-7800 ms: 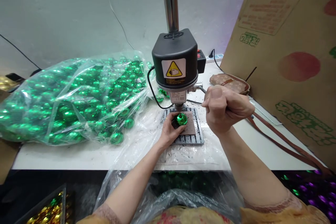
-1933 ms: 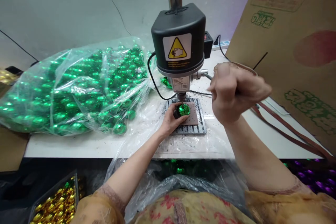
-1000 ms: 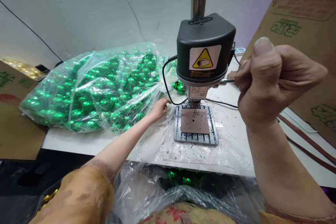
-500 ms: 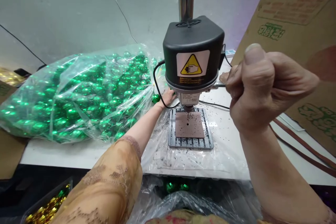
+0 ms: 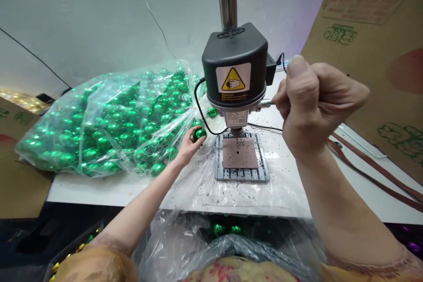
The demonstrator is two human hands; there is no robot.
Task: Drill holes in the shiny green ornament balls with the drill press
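A shiny green ball (image 5: 199, 133), held in the left hand (image 5: 189, 144), is left of the upright black drill press (image 5: 234, 70).

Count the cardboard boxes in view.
2: a left box, partly hidden by the bag of green balls; a right box, beyond the right hand. More may be hidden.

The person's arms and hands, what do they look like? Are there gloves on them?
No gloves: the left hand and right hand are both bare, with no watch or bracelet showing. The left sleeve is mustard-yellow with a darker, lacy-looking edge, and the strip of right sleeve in view looks much the same.
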